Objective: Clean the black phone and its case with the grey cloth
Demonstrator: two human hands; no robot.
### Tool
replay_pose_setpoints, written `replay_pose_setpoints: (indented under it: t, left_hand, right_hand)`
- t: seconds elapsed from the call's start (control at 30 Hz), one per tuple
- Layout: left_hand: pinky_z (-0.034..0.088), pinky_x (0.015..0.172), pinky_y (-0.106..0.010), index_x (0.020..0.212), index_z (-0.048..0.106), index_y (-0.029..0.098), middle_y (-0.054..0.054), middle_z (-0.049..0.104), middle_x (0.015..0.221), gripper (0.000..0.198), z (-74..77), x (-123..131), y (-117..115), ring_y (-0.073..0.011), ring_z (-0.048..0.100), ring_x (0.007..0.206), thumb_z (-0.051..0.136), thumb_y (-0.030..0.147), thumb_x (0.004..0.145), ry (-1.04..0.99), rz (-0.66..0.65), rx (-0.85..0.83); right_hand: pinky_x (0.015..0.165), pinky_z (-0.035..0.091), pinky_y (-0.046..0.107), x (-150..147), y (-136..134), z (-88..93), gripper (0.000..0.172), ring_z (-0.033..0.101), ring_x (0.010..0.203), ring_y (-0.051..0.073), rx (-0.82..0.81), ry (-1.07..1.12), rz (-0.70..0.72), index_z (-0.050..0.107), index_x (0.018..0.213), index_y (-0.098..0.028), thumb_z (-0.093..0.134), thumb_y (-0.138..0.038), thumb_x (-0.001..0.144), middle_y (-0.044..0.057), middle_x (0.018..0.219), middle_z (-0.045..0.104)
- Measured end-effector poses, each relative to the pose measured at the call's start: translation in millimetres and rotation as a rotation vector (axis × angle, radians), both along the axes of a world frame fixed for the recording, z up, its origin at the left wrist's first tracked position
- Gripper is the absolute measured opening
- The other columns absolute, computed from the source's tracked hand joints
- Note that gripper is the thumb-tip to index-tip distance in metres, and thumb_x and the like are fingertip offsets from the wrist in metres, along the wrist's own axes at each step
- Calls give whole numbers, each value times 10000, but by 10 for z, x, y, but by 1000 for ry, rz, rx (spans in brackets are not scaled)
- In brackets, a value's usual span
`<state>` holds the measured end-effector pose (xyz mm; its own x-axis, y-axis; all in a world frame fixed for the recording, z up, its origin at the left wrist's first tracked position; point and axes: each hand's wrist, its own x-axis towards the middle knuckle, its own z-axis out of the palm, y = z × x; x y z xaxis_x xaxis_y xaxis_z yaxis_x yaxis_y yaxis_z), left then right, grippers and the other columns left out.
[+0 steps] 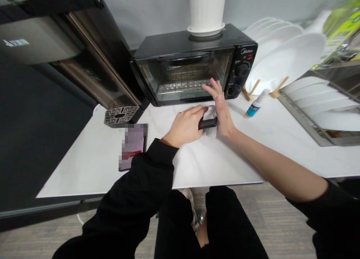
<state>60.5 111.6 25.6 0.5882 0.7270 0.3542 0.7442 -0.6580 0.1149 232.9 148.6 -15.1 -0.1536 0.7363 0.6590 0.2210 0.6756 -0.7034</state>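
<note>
Above the white counter (206, 165), in front of the toaster oven, my left hand (187, 126) is closed around a black object with a curved frame and a jagged edge (208, 123). Its exact kind is hard to make out, and part of it is hidden by the fingers. Something pale and partly see-through shows inside and below the frame. My right hand (222, 111) stands on edge at the right side of this object, fingers stretched out and apart. Its palm side touches or nearly touches the object; I cannot tell which.
Behind the hands stands a black toaster oven (185, 45) bearing a white pot (207, 9). A coffee-machine-like appliance (92, 60) and a phone (133, 144) are left. Rightward are a small blue-labelled bottle (254, 106), white plates (287, 60) and a metal dish rack (306, 118).
</note>
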Motion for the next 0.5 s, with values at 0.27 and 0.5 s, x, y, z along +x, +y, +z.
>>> replay_pose_setpoints:
  t: [0.27,0.5]
  left_hand:
    - [592,869,-411,1160,653,147,-128,747,1117,327,-25,-14,24,-331,734,1095,585,156,840,39,-41,0]
    - [609,864,-471,1162,703,131,-164,774,1155,311,-42,-16,59,-376,750,1082,570,223,896,68,124,-33]
  right_hand:
    - [1209,457,527,-35,-118,133,640,666,1310,260,8,85,159,765,1203,-293,202,-581,1111,58,1309,763]
    - [1225,371,566,-61,-188,173,569,650,1286,257,266,-134,138,784,1162,-337,265,-567,1113,11,1229,790]
